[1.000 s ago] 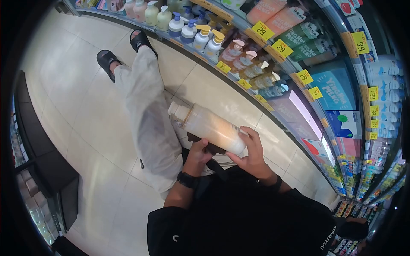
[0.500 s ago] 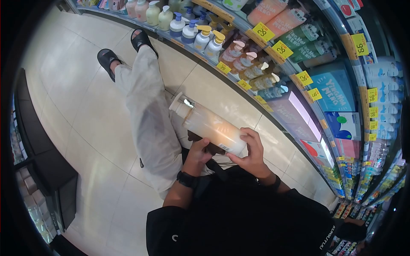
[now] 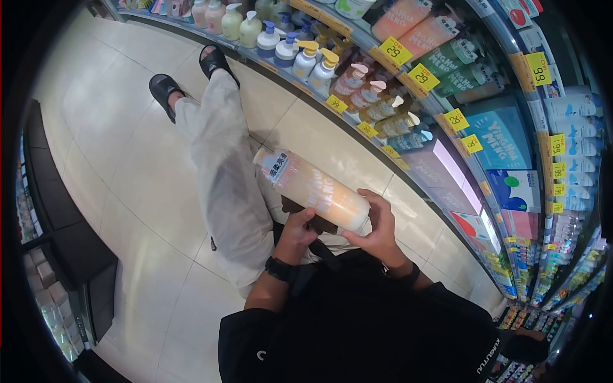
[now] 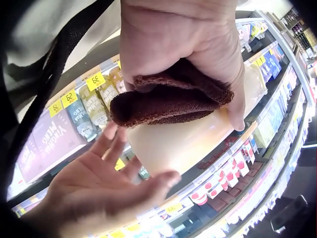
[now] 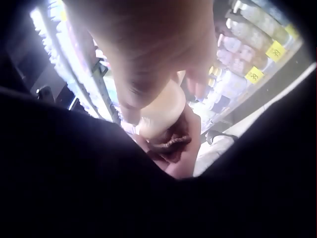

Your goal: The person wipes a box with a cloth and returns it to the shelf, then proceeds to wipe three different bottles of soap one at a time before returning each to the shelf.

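A pale cream-and-orange bottle (image 3: 329, 194) with white lettering lies tilted in front of the person's torso in the head view, its capped end pointing to the upper left. My left hand (image 3: 299, 231) holds it from below, thumb along its side, with a folded dark brown cloth (image 4: 163, 106) bunched between palm and bottle. At the bottle's base is my right hand (image 3: 382, 225), its thumb and fingers curved around opposite sides. The right wrist view shows the bottle's base (image 5: 166, 111) under the right hand, with the brown cloth (image 5: 173, 144) just below.
Shelves (image 3: 357, 115) of pump bottles (image 3: 324, 69) with yellow price tags (image 3: 396, 51) curve along the right. A blue box (image 3: 498, 137) stands among them. A dark display unit (image 3: 76, 262) is at the left, and pale floor tiles (image 3: 134, 166) lie between.
The bottle has been turned about its long axis, so its large lettering and the label near the cap now face up. Both hands stay in nearly the same place.
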{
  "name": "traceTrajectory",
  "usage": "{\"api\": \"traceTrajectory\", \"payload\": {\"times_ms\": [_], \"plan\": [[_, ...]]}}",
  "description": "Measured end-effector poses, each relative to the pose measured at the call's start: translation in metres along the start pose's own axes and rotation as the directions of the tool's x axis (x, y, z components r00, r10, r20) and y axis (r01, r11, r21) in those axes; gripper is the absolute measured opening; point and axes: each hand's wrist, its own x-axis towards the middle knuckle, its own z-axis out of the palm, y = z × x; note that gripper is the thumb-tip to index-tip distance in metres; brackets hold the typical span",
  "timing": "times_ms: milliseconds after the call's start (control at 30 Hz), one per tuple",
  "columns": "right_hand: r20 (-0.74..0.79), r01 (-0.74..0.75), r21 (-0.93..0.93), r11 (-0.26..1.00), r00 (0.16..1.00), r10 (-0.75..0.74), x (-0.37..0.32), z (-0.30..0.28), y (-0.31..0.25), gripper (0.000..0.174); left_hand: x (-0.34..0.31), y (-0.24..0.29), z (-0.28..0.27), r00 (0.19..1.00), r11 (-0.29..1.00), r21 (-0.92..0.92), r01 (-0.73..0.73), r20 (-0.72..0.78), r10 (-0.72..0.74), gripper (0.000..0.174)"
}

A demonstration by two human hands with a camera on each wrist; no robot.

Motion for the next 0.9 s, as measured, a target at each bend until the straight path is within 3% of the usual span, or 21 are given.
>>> {"api": "traceTrajectory", "payload": {"times_ms": [33,67,133,267,300,333,367,467,500,533,567,667,767,800,833,867,900], "plan": [[0.007,-0.137,0.221,0.966,0.99,0.139,0.001,0.001,0.0,0.044,0.0,0.001,-0.003,0.999,1.0,-0.012,0.029,0.028,-0.028,0.067],[0.109,-0.342,0.387,0.857,0.939,0.325,0.0,-0.003,0.003,0.047,-0.002,0.002,-0.006,0.997,0.998,-0.024,0.06,0.057,-0.059,0.067],[0.389,-0.671,0.586,0.454,0.725,0.568,0.0,-0.017,0.009,0.054,-0.001,0.004,-0.006,0.993,0.996,-0.023,0.088,0.084,-0.086,0.067],[0.283,-0.571,0.401,0.717,0.821,0.495,-0.007,-0.017,0.012,0.052,-0.004,0.009,0.005,0.991,0.99,-0.074,0.12,0.073,-0.115,0.061],[0.182,-0.384,0.209,0.899,0.919,0.35,-0.009,-0.014,0.014,0.052,-0.003,0.011,0.007,0.989,0.984,-0.112,0.138,0.076,-0.13,0.059],[0.118,-0.166,-0.015,0.986,0.979,0.167,-0.012,-0.009,0.015,0.052,-0.002,0.008,0.005,0.995,0.994,-0.054,0.094,0.034,-0.093,0.06],[0.1,0.059,-0.247,0.967,0.994,-0.035,-0.013,-0.006,0.016,0.052,-0.001,0.004,0.001,0.999,0.999,0.005,0.053,-0.006,-0.053,0.062],[0.084,0.1,-0.287,0.953,0.993,-0.079,-0.01,-0.005,0.017,0.059,-0.001,0.002,0.002,0.999,0.997,0.076,0.005,-0.048,-0.002,0.063],[0.1,-0.079,-0.043,0.996,0.992,0.083,-0.007,-0.006,0.017,0.061,-0.001,0.003,0.002,0.999,0.997,0.082,0.001,-0.05,0.004,0.063],[0.154,-0.262,0.198,0.945,0.96,0.234,-0.005,-0.007,0.016,0.062,-0.002,0.004,0.001,0.999,0.998,0.057,0.033,-0.03,-0.032,0.062],[0.242,-0.43,0.411,0.804,0.902,0.359,-0.004,-0.009,0.015,0.064,-0.002,0.005,0.0,0.998,0.997,0.032,0.067,-0.009,-0.067,0.062],[0.372,-0.614,0.391,0.686,0.787,0.492,-0.004,-0.015,0.018,0.067,-0.001,0.007,0.004,0.998,0.998,0.034,0.061,0.004,-0.061,0.062],[0.278,-0.514,0.366,0.776,0.856,0.436,-0.002,-0.009,0.009,0.069,-0.002,0.006,0.003,0.999,0.998,0.032,0.045,-0.006,-0.045,0.062],[0.183,-0.334,0.106,0.937,0.932,0.312,-0.001,-0.008,0.005,0.071,-0.001,0.006,0.002,0.999,0.998,0.025,0.049,-0.006,-0.049,0.063],[0.13,-0.127,-0.181,0.975,0.98,0.152,-0.001,-0.007,0.001,0.073,-0.001,0.006,0.003,0.999,0.998,0.047,0.041,-0.017,-0.04,0.063],[0.127,0.078,-0.457,0.886,0.992,-0.022,0.0,-0.007,-0.001,0.075,-0.001,0.006,0.004,0.999,0.997,0.068,0.033,-0.028,-0.031,0.064],[0.112,0.133,-0.474,0.87,0.99,-0.09,-0.001,-0.005,0.0,0.077,0.0,0.005,0.005,0.999,0.996,0.089,0.026,-0.039,-0.023,0.064]]}}
